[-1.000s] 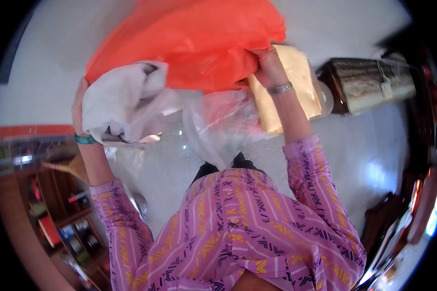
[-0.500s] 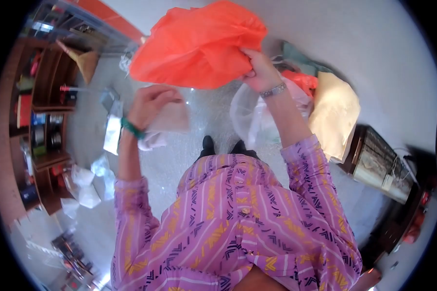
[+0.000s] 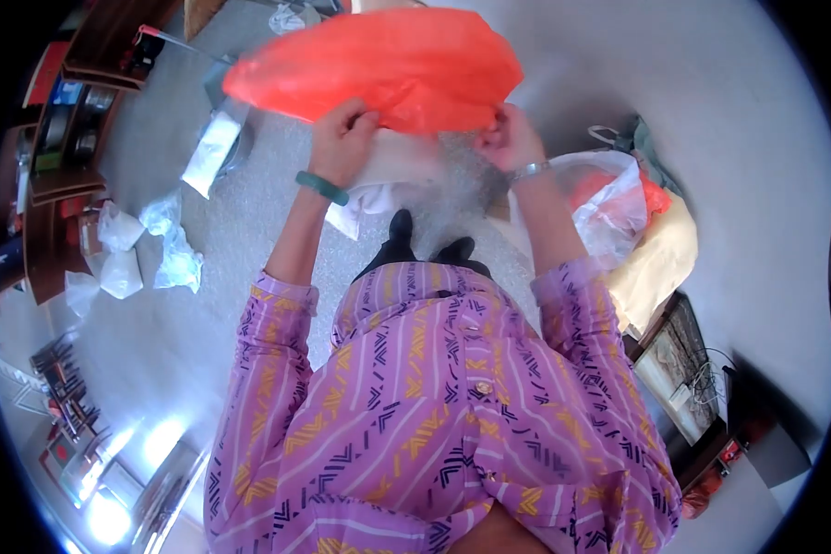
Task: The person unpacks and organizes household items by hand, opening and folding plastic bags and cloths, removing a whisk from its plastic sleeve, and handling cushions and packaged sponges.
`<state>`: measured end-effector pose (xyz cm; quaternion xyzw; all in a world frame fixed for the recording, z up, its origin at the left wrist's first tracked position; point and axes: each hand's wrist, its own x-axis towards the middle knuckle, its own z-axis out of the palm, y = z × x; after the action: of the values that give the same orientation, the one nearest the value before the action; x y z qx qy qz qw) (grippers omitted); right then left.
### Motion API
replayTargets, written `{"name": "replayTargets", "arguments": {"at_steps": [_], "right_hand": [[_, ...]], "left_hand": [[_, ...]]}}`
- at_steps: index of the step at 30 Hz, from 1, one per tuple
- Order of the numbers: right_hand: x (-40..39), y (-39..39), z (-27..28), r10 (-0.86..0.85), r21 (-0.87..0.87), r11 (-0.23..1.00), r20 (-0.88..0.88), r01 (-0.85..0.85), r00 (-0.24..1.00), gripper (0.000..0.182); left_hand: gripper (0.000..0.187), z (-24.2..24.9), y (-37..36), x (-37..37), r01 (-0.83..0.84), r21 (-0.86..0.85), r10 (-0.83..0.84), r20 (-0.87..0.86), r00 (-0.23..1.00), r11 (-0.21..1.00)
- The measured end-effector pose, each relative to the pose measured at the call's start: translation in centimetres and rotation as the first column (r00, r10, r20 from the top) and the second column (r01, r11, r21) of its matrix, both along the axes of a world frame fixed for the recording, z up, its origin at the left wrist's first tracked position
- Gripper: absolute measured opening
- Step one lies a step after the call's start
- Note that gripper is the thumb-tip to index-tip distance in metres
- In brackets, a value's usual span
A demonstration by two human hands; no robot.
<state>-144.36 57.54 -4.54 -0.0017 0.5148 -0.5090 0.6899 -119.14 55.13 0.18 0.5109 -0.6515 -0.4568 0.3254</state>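
A puffed-out red plastic bag point(image 3: 388, 69) spreads across the top of the head view, between and beyond both hands. My left hand point(image 3: 344, 143), with a green bangle at the wrist, is closed on the bag's lower edge near its middle. At the bag's lower right corner, my right hand point(image 3: 511, 140) pinches the edge, a metal watch band on its wrist. Below the bag, a whitish cloth or bag point(image 3: 379, 189) lies near my feet, partly hidden by my left hand.
Wooden shelves point(image 3: 69, 175) stand at the left, with clear plastic bags point(image 3: 171, 249) on the floor beside them. A white bag with red inside point(image 3: 609, 208) and a cream bag point(image 3: 660, 258) lie at the right, near a framed panel point(image 3: 679, 369).
My left hand has moved right and up and taken hold of the red bag. The bag has shifted and flattened, and my right hand is now lower at its corner. The view has turned.
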Motion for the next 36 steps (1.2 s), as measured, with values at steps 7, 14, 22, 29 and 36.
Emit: {"name": "replayTargets", "arguments": {"at_steps": [7, 14, 22, 29, 36], "right_hand": [[3.6, -1.1, 2.1, -0.100, -0.296, 0.948, -0.627, -0.118, 0.773, 0.040], [9.7, -6.0, -0.1, -0.158, -0.391, 0.894, -0.734, -0.220, 0.661, 0.040], [8.6, -5.1, 1.4, 0.126, -0.315, 0.896, -0.493, -0.312, 0.861, 0.025], [7.5, -4.6, 0.4, 0.243, -0.085, 0.676, -0.912, -0.732, 0.330, 0.021], [5.9, -4.4, 1.0, 0.332, 0.122, 0.622, -0.936, -0.774, 0.119, 0.022]], "left_hand": [[0.011, -0.2, 1.1, 5.1, -0.074, -0.083, 0.073, -0.005, 0.997, 0.994], [0.005, 0.6, 1.6, 9.3, 0.137, 0.026, -0.131, -0.165, 0.978, 0.990], [0.010, -5.9, 1.8, 14.7, -0.019, 0.009, 0.018, 0.131, 0.991, 1.000], [0.011, -7.7, -0.1, 14.9, -0.251, -0.026, 0.252, 0.028, 0.967, 0.968], [0.010, -6.0, -1.0, 13.8, -0.300, 0.109, 0.315, -0.164, 0.935, 0.948]]}}
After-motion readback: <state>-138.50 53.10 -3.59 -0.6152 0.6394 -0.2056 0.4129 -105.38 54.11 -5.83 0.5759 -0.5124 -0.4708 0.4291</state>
